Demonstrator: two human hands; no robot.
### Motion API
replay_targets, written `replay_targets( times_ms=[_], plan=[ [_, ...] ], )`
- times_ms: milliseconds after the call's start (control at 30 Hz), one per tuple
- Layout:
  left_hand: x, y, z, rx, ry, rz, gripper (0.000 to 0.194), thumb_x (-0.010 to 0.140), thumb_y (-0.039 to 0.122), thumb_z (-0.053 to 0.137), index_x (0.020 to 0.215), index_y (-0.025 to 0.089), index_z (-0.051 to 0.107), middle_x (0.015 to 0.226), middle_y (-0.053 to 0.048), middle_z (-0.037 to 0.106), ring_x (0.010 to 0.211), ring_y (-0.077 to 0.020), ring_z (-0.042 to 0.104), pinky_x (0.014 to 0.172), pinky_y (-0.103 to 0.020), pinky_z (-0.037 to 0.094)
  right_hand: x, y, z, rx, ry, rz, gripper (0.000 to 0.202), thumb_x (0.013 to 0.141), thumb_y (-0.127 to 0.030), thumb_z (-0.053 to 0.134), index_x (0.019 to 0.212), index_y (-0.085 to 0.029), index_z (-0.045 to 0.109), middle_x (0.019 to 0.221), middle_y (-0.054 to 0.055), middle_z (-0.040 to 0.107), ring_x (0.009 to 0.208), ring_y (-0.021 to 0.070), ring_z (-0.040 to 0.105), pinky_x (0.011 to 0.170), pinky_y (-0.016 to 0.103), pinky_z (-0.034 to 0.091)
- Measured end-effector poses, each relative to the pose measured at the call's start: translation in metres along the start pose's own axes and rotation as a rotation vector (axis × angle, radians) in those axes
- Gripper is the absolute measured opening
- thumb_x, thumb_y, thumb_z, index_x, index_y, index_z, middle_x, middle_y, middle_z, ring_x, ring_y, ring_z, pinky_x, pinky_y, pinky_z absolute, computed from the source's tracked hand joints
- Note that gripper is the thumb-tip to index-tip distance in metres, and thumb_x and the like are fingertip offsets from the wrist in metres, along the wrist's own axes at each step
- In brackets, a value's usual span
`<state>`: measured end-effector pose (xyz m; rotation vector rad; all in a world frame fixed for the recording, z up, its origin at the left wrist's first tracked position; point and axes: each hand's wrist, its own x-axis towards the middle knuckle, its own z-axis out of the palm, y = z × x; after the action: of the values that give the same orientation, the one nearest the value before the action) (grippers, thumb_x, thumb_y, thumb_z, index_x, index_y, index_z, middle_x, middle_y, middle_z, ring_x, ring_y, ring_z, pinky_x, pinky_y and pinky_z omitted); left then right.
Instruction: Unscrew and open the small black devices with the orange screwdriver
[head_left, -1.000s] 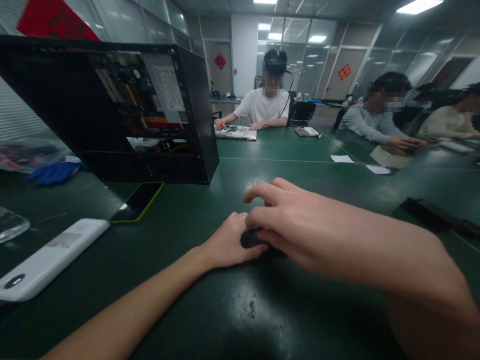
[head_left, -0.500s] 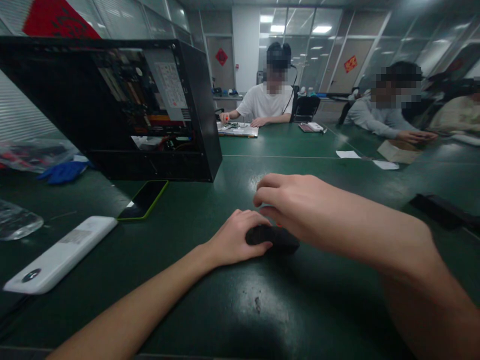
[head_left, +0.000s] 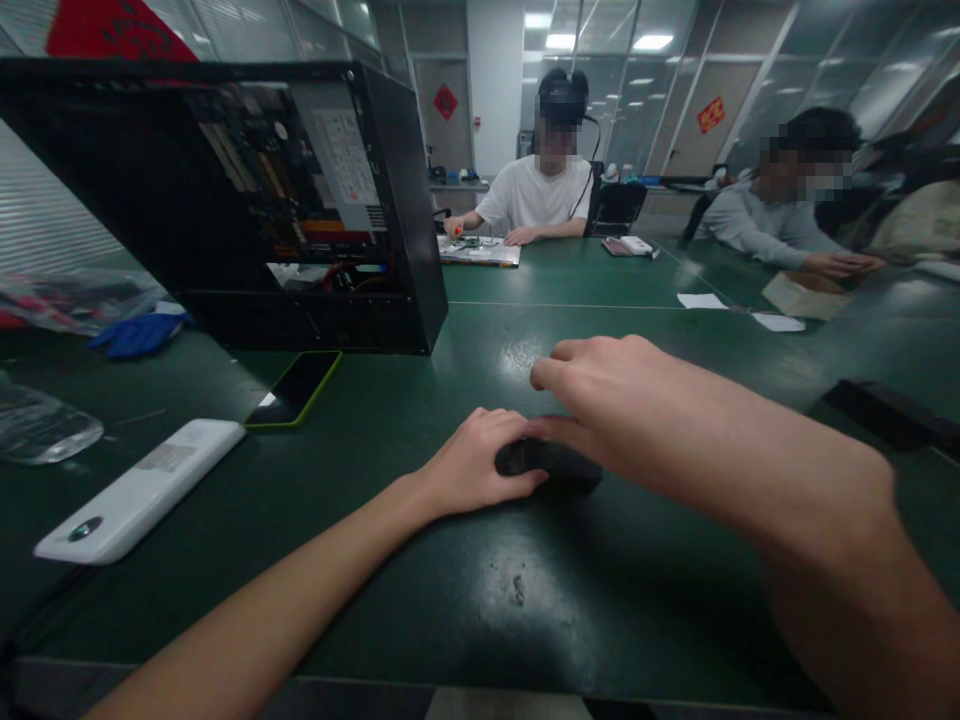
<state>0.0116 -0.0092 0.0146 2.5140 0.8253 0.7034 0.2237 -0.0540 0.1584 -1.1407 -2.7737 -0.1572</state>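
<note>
The green surface point(head_left: 420, 620) has open room along its near edge. Toward its far-left corner stands a black computer case point(head_left: 409, 200). The right grip point(head_left: 611, 390) hovers half-curled, its contents hidden. The left grip point(head_left: 480, 460) closes round the left end of a black object point(head_left: 574, 465), mid-surface. Leftward lie a white device point(head_left: 142, 490) and a phone point(head_left: 300, 388).

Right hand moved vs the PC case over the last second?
Yes. The right hand has shifted slightly right in view, its fingertips now farther from the black computer case.
</note>
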Motion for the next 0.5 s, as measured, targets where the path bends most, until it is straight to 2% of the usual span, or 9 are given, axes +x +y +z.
replay_targets(
  times_ms=[67, 167, 267, 333, 433, 500],
  plan=[
    [0.0, 0.0, 0.0, 0.002, -0.002, 0.001, 0.035, 0.089, 0.04, 0.078, 0.12, 0.024, 0.069, 0.128, -0.007, 0.074, 0.121, -0.0305, 0.067, 0.106, -0.047, 0.046, 0.002, 0.002, 0.0, -0.001, -0.012, -0.018, 0.009, 0.092, -0.01, 0.065, 0.096, -0.017, 0.071, 0.088, 0.005, 0.066, 0.071, 0.0172, 0.055, 0.062, 0.032, 0.032],
    [0.0, -0.001, 0.0, -0.004, 0.012, 0.016, 0.037, 0.091, 0.041, 0.077, 0.122, 0.024, 0.07, 0.13, -0.008, 0.073, 0.123, -0.0311, 0.066, 0.105, -0.046, 0.047, -0.001, 0.0, -0.009, 0.103, -0.044, -0.12, 0.018, 0.091, -0.006, 0.063, 0.101, -0.018, 0.072, 0.101, 0.005, 0.067, 0.078, 0.0163, 0.057, 0.065, 0.03, 0.034],
    [-0.001, -0.002, 0.001, -0.008, 0.018, 0.03, 0.036, 0.091, 0.041, 0.076, 0.121, 0.024, 0.07, 0.126, -0.008, 0.074, 0.12, -0.0313, 0.067, 0.101, -0.045, 0.05, -0.003, -0.005, -0.018, 0.19, -0.073, -0.168, 0.018, 0.093, -0.007, 0.064, 0.105, -0.018, 0.073, 0.11, 0.005, 0.066, 0.083, 0.0154, 0.057, 0.068, 0.029, 0.037],
    [-0.001, -0.003, 0.002, -0.006, 0.02, 0.031, 0.032, 0.09, 0.04, 0.076, 0.118, 0.023, 0.07, 0.121, -0.006, 0.075, 0.115, -0.0305, 0.069, 0.098, -0.044, 0.051, -0.002, -0.006, -0.018, 0.201, -0.091, -0.155, 0.013, 0.096, -0.012, 0.065, 0.103, -0.018, 0.074, 0.106, 0.005, 0.066, 0.084, 0.0159, 0.058, 0.069, 0.029, 0.038],
    [-0.001, -0.003, 0.001, 0.006, 0.033, 0.031, 0.028, 0.091, 0.039, 0.076, 0.113, 0.023, 0.07, 0.117, -0.005, 0.076, 0.112, -0.0296, 0.069, 0.098, -0.045, 0.049, 0.002, -0.005, -0.016, 0.145, -0.091, -0.07, 0.012, 0.1, -0.02, 0.063, 0.097, -0.017, 0.074, 0.09, 0.004, 0.066, 0.077, 0.0166, 0.056, 0.066, 0.031, 0.036],
    [-0.001, -0.001, 0.0, 0.009, 0.035, 0.039, 0.029, 0.092, 0.038, 0.076, 0.115, 0.023, 0.07, 0.12, -0.005, 0.075, 0.115, -0.0299, 0.068, 0.1, -0.046, 0.047, 0.003, -0.003, -0.015, 0.129, -0.086, -0.047, 0.014, 0.101, -0.018, 0.061, 0.093, -0.017, 0.073, 0.084, 0.003, 0.066, 0.073, 0.016, 0.055, 0.066, 0.032, 0.036]
  ],
)
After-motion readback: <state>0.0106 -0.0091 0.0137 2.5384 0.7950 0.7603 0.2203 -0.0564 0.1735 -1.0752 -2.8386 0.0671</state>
